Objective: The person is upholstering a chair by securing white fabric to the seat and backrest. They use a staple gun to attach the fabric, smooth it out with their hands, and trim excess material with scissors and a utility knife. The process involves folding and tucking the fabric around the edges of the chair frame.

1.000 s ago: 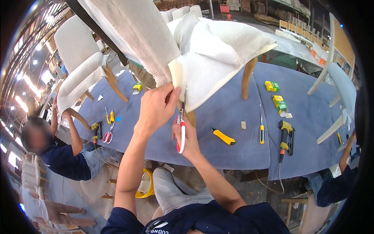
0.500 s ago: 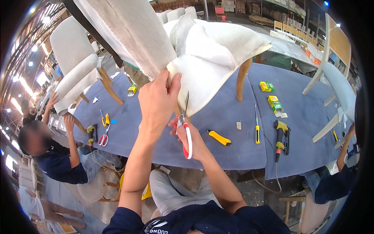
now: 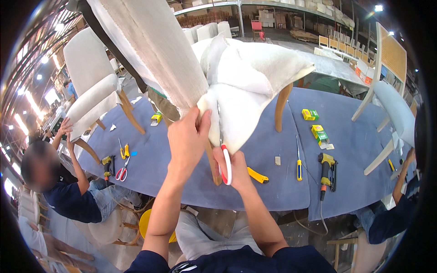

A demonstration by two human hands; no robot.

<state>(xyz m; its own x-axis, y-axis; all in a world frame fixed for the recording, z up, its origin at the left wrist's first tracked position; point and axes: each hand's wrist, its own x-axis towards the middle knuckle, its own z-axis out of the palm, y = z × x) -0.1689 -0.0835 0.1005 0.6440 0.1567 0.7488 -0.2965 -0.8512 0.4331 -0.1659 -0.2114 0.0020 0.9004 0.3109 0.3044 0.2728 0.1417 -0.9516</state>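
Scissors, blades partly hidden, are gripped by right hand; left hand pinches padding.

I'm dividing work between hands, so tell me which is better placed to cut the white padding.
Right, most likely: the right hand holds the red-handled scissors, blades at the white padding; the left hand pinches its edge.
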